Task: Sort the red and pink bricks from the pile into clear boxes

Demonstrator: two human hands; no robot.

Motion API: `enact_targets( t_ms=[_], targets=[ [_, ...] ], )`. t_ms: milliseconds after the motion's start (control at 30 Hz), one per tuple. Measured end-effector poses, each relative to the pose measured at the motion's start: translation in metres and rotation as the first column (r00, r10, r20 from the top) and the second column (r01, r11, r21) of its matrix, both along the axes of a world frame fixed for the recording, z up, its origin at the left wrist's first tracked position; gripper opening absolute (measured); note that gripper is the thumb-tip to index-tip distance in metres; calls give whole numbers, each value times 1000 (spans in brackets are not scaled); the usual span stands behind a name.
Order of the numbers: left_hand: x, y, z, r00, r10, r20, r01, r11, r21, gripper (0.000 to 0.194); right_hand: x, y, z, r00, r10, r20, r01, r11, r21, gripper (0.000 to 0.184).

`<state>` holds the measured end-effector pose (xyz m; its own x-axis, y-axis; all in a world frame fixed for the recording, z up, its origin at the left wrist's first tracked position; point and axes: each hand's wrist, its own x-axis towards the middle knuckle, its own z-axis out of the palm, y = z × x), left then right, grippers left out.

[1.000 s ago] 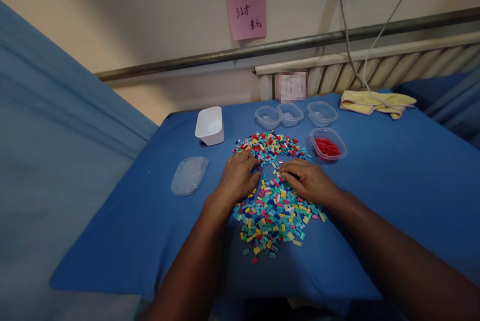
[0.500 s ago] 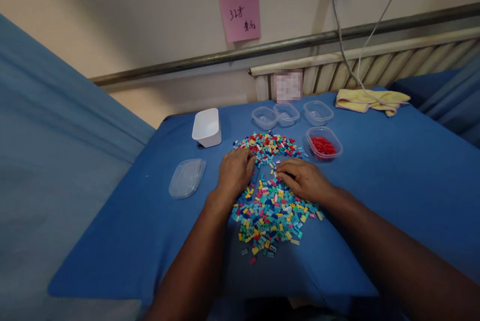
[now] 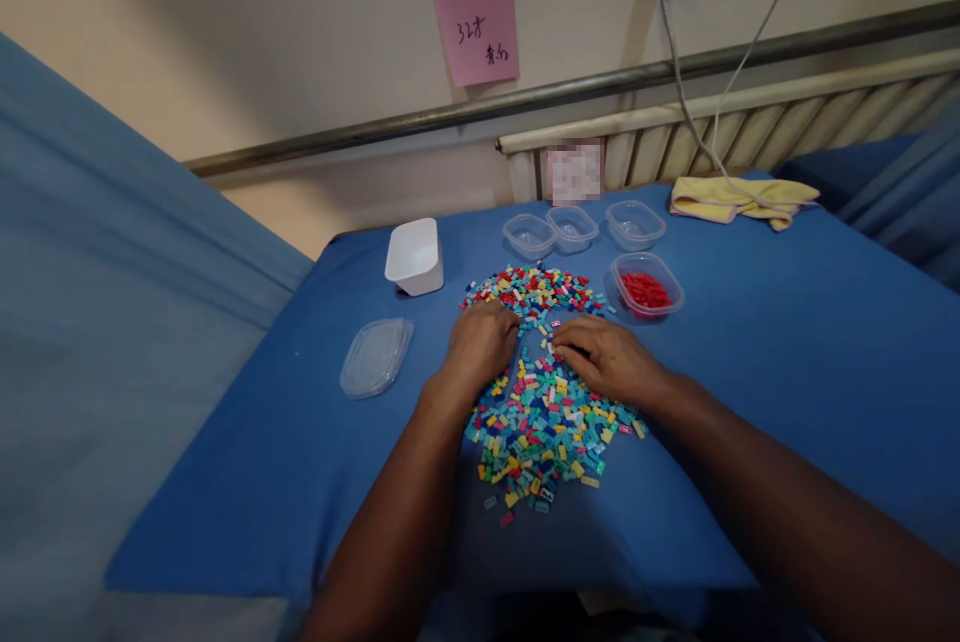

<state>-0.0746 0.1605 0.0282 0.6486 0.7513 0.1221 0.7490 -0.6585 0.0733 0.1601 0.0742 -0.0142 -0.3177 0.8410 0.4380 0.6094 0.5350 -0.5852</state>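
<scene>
Left hand (image 3: pixel 480 344): palm down on the pile of small coloured bricks (image 3: pixel 541 402), fingers curled loosely with the tips pressed into the pieces at the far part of the pile; whether a piece is pinched under them cannot be told

Right hand (image 3: pixel 609 358): palm down on the pile just beside the left hand, fingers bent and drawn together, fingertips (image 3: pixel 561 350) touching bricks at the pile's middle; a held piece cannot be made out

Pile of small coloured bricks: red, yellow, teal, blue and white, spread on the blue table cover (image 3: pixel 750 342) between and in front of both hands

Clear tub with red pieces (image 3: pixel 646 286): just right of the pile's far end

Three empty clear tubs (image 3: pixel 572 228): in a row behind the pile

White tub (image 3: pixel 415 256): far left of the pile

Clear lid (image 3: pixel 376 356): left of the left hand, apart from it

Yellow cloth (image 3: pixel 739 198): far right, a grey cable across it

Pink note (image 3: pixel 476 30): on the wall, handwritten, "32" legible, the rest unclear
</scene>
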Motion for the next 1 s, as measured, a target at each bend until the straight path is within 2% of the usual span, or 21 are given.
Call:
enact_targets(
  t_ms=[100,200,333,400,467,567,667,800,900,1000],
  targets=[
    [-4,0,-4,988,25,151,-18,999,-48,22,0,0,0,1000,6,5,-6,1000,9,19],
    [-13,1,-7,923,94,372,-54,992,-116,18,1,-1,0,1000,6,10,-6,1000,1,20],
    [-23,3,-11,761,253,598,-100,955,-278,24,2,-3,4,1000,8,-7,-8,999,-46,20],
    [-25,4,-13,671,342,658,-108,923,-369,27,1,0,9,999,-43,10,43,994,-103,22],
    [-23,4,-14,567,413,713,-91,891,-444,29,-3,9,18,989,-114,96,127,981,-146,26],
    [-18,3,-12,391,511,766,-18,836,-548,31,-16,31,31,936,-172,308,226,963,-147,34],
    [-15,1,-8,282,580,764,62,784,-618,33,-30,52,37,883,-174,437,274,945,-177,29],
    [-12,-3,-10,249,592,767,130,764,-632,30,-37,60,34,884,-160,440,270,942,-199,21],
    [-7,-7,-14,284,599,749,187,731,-656,31,-31,49,34,893,-176,414,270,946,-181,24],
    [1,-14,-18,344,577,740,258,700,-666,31,-24,28,33,962,-146,229,193,960,-201,26]
  ],
)
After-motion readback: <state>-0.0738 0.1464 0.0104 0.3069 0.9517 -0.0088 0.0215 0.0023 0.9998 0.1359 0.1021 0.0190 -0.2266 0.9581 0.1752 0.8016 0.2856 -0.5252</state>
